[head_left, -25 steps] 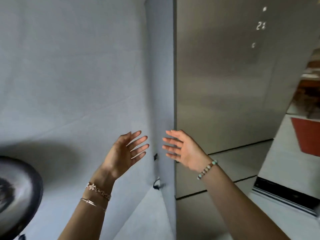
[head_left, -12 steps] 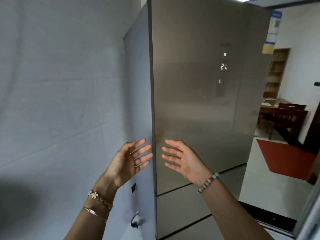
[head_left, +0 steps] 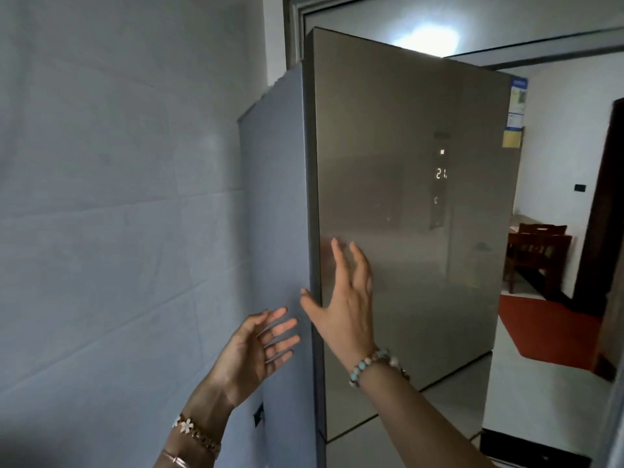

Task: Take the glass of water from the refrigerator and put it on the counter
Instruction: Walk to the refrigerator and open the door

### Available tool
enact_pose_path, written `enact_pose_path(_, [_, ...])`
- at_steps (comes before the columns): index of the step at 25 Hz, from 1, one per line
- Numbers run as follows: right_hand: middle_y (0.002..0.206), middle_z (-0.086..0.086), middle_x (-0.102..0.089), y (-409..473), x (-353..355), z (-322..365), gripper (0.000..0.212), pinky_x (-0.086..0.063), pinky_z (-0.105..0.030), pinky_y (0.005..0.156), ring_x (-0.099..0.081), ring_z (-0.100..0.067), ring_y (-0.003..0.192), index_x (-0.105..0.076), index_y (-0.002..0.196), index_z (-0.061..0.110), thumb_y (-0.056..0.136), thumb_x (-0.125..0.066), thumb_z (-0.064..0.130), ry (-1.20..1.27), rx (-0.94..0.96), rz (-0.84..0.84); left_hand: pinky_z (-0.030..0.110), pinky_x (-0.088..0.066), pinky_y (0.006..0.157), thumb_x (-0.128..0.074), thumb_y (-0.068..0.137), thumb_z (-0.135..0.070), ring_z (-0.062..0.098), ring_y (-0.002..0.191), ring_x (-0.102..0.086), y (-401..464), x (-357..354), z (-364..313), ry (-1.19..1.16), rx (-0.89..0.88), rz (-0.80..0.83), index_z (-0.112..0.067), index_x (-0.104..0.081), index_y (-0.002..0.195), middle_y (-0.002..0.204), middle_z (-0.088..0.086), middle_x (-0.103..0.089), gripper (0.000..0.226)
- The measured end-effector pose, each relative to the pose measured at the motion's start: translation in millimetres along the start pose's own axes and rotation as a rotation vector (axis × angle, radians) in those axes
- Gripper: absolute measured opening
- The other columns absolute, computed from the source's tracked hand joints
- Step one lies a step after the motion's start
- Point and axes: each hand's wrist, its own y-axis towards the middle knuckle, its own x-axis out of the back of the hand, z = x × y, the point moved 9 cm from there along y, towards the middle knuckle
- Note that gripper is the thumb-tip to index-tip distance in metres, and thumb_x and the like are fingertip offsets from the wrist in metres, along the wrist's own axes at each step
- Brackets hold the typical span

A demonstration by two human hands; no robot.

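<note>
A tall steel-grey refrigerator stands in front of me with its doors closed and a lit display reading 21 on the upper door. My right hand is raised with fingers spread, at the left edge of the upper door, thumb near the door's corner. My left hand hovers lower, open and empty, in front of the fridge's grey side panel. The glass of water is hidden; no counter shows.
A pale tiled wall fills the left. Right of the fridge an open doorway shows a dark wooden table with chairs and a red rug on a white floor. A wall socket sits low beside the fridge.
The view has tilted up and the fridge top came into sight. My right hand rose and reached to the upper door's left edge. My left hand stayed low and open.
</note>
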Motion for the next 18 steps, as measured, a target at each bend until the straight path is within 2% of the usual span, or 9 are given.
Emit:
enact_pose_path(3, [0.165,-0.018,-0.009,0.5,-35.1,1.8,0.106,-0.024,-0.055,0.118,-0.010,-0.036,0.151,-0.012,0.157,0.023,0.074,-0.076,0.038,-0.178,0.023,0.058,0.044,-0.038,0.111,-0.052,0.089,-0.035,0.032,0.120,-0.061,-0.2,7.3,1.7,-0.002,0.022,-0.011,-0.018,-0.067,0.120,0.124,0.009,-0.071,0.039])
enact_pose_path(6, [0.166,-0.017,-0.005,0.1,-55.7,-5.8,0.118,-0.025,-0.065,0.114,-0.002,-0.034,0.152,-0.005,0.158,0.025,0.068,-0.082,0.025,-0.274,0.002,0.064,0.044,-0.039,0.109,-0.050,0.091,-0.035,0.031,0.120,-0.061,2.8,8.2,-4.1,-0.001,0.014,-0.004,-0.018,-0.066,0.122,0.125,0.008,-0.070,0.039])
enact_pose_path(8, [0.166,-0.015,-0.004,0.5,-59.2,-9.1,0.124,-0.027,-0.067,0.112,-0.002,-0.033,0.152,-0.005,0.158,0.023,0.063,-0.084,0.012,-0.300,-0.010,0.031,0.042,-0.040,0.107,-0.050,0.091,-0.034,0.028,0.119,-0.062,6.8,0.1,-12.6,0.022,-0.011,0.019,-0.017,-0.066,0.123,0.126,0.008,-0.070,0.039])
enact_pose_path(10, [0.166,-0.009,0.003,-0.2,-60.1,-12.1,0.130,-0.026,-0.069,0.111,0.008,-0.029,0.153,0.000,0.158,0.024,0.060,-0.084,0.004,-0.308,-0.009,0.007,0.042,-0.040,0.107,-0.048,0.094,-0.033,0.024,0.116,-0.062,11.4,-9.1,-16.7,0.061,-0.025,0.028,-0.017,-0.065,0.124,0.127,0.007,-0.069,0.038])
enact_pose_path(12, [0.164,-0.003,0.011,-0.9,-60.6,-13.6,0.132,-0.024,-0.071,0.110,0.021,-0.024,0.151,0.006,0.157,0.025,0.062,-0.083,0.004,-0.305,-0.004,0.011,0.041,-0.041,0.106,-0.047,0.096,-0.030,0.021,0.113,-0.061,16.6,-16.6,-18.1,0.093,-0.058,0.028,-0.017,-0.066,0.122,0.129,0.007,-0.066,0.035])
enact_pose_path(15, [0.163,0.000,0.019,0.4,-61.2,-13.3,0.128,-0.020,-0.072,0.111,0.027,-0.021,0.149,0.011,0.155,0.026,0.068,-0.081,0.011,-0.306,0.000,0.034,0.035,-0.049,0.095,-0.048,0.098,-0.015,0.016,0.109,-0.061,25.0,-26.5,-18.6,0.193,-0.163,0.021,-0.019,-0.064,0.123,0.131,0.008,-0.063,0.030])
enact_pose_path(18, [0.164,0.001,0.025,-0.5,-57.0,-14.1,0.121,-0.020,-0.067,0.114,0.023,-0.019,0.150,0.019,0.155,0.025,0.075,-0.071,0.008,-0.299,-0.018,0.020,0.020,-0.056,0.079,-0.051,0.091,0.014,0.006,0.108,-0.059,33.7,-36.7,-10.3,0.434,-0.329,0.064,-0.016,-0.043,0.142,0.135,0.002,-0.054,0.060])
